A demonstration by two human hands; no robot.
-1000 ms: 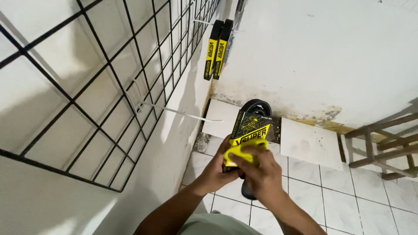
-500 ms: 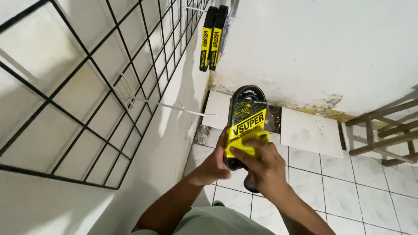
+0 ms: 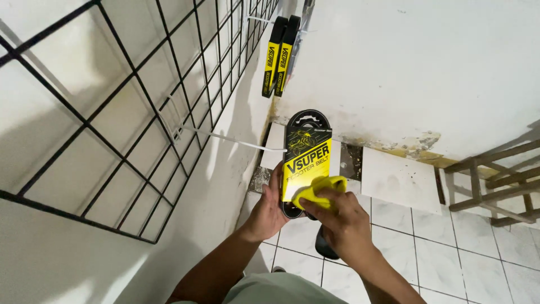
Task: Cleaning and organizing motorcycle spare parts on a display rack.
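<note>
Wiping step: left hand (image 3: 269,208) grips the packaged black belt (image 3: 305,160) upright beside the wire grid (image 3: 140,112); right hand (image 3: 340,217), fingers closed on a yellow cloth (image 3: 322,188), rubs its lower sleeve; the upper sleeve likely needs wiping next

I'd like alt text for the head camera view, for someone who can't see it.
A left hand holds up a black rubber belt in a yellow-and-black card sleeve while the right hand presses a yellow cloth on it. Two similar packaged belts hang from a black wire grid.
</note>
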